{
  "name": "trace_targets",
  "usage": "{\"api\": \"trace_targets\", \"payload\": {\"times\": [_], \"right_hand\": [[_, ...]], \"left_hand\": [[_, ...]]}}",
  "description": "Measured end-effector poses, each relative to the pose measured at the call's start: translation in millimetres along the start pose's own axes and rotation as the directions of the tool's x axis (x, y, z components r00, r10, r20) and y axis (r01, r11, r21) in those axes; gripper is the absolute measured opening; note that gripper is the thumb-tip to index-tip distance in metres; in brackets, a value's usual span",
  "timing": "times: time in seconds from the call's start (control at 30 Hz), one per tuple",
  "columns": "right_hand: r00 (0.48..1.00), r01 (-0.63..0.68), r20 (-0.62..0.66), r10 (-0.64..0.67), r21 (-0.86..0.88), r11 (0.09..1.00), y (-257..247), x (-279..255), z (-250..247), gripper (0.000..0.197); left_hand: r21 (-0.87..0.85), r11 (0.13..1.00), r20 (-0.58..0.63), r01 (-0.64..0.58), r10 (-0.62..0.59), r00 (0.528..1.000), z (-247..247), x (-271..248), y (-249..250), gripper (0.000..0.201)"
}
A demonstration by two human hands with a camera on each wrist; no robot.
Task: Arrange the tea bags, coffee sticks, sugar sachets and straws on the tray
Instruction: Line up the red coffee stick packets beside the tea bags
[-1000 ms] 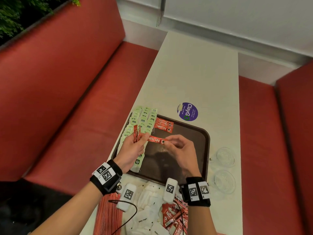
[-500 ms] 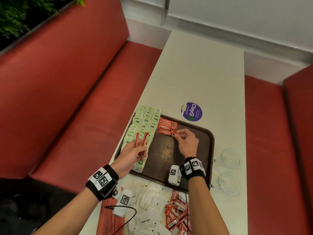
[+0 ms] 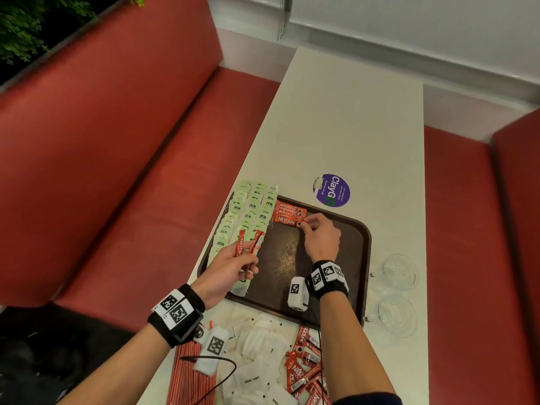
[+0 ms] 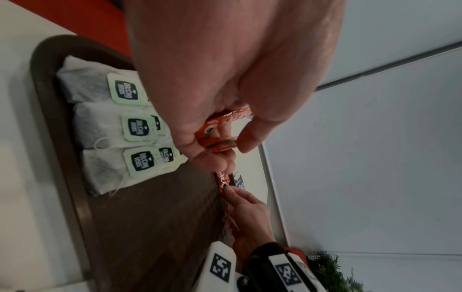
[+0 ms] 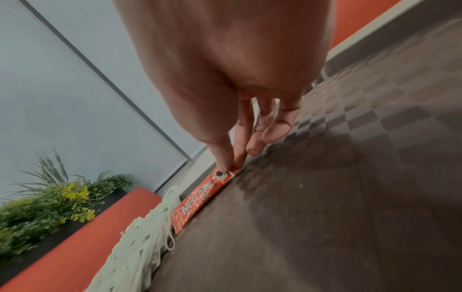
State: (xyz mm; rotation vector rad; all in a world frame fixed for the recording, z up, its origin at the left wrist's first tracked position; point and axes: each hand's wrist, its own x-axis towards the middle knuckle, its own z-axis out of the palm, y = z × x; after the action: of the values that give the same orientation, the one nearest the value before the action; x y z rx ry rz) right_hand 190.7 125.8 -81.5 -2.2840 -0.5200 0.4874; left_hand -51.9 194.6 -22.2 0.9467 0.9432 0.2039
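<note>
A brown tray [image 3: 363,247] lies on the white table. Rows of green-tagged tea bags [image 3: 248,211] fill its left side. A short row of red coffee sticks [image 3: 289,211] lies at its far edge. My right hand [image 3: 302,225] pinches the right end of the nearest stick [image 5: 197,203], which lies flat on the tray beside the others. My left hand [image 3: 248,258] hovers over the tea bags and grips a small bundle of coffee sticks [image 3: 248,244] that point away from me. In the left wrist view, the fingers curl round that bundle [image 4: 217,142].
Near me on the table lie white sugar sachets [image 3: 257,361], loose coffee sticks [image 3: 304,372] and red-striped straws [image 3: 187,378]. Two glass cups [image 3: 400,273] stand right of the tray. A purple sticker [image 3: 331,190] lies beyond it. Red benches [image 3: 146,200] flank the table.
A second ago my right hand took a stick from the left hand's bundle over the tray's middle. It carried it to the far row and laid it down; the left hand stayed put.
</note>
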Motion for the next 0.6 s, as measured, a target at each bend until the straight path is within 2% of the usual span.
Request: {"api": "trace_targets", "payload": {"times": [0.2, 0.4, 0.5, 0.6], "right_hand": [[1.000, -0.016, -0.018, 0.015, -0.055, 0.998, -3.1, -2.3, 2.6, 0.007], [0.999, -0.017, -0.036, 0.015, -0.076, 0.997, -6.3, -7.7, 2.7, 0.007], [0.999, 0.035, -0.009, -0.035, 0.041, 0.999, -14.1, -17.9, -3.5, 0.008], [0.981, 0.070, 0.159, -0.106, 0.220, 0.973, -26.2, -38.0, -14.7, 0.012]], "left_hand": [[0.026, 1.000, 0.009, -0.009, 0.009, 1.000, -0.2, 3.0, -0.8, 0.035], [0.043, 0.999, 0.039, -0.015, 0.013, 0.999, 2.3, 1.6, 3.6, 0.028], [0.025, 1.000, 0.054, -0.018, 0.016, 0.998, 1.8, -0.9, 6.9, 0.028], [0.028, 0.999, 0.099, -0.035, 0.032, 0.995, 2.8, -4.5, 11.6, 0.031]]}}
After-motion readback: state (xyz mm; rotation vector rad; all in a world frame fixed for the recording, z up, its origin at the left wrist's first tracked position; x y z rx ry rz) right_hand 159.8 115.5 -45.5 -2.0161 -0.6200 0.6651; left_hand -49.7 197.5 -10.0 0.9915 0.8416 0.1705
